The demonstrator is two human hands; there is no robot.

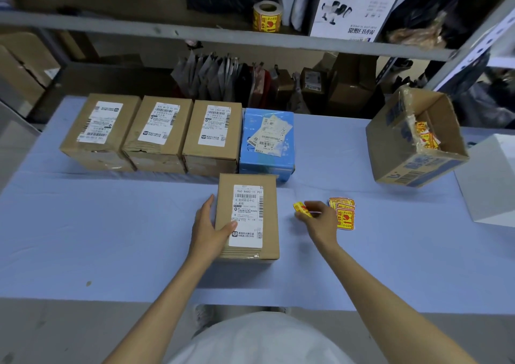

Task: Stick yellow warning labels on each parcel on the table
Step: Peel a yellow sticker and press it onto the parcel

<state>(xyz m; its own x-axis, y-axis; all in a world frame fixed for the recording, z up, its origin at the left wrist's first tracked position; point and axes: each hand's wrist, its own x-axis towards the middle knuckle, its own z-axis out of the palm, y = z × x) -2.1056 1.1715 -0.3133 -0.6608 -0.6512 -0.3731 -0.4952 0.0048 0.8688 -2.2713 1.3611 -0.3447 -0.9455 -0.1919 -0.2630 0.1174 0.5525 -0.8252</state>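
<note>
A brown cardboard parcel [269, 196] with a white shipping label lies in front of me on the blue table [111, 238]. My left hand [209, 227] holds its left side, thumb on top. My right hand [320, 218] pinches a yellow warning label [301, 208] just right of the parcel. A small pile of yellow warning labels [344, 214] lies beside that hand. Behind, three brown parcels [101, 132] [158, 133] [213, 135] and a blue parcel [267, 147] stand in a row.
An open cardboard box [401, 143] holding more yellow labels sits tilted at the right rear. A white box [490, 179] is at the right edge. A roll of yellow labels [267, 15] stands on the shelf above. Bags and boxes fill the shelf behind the table.
</note>
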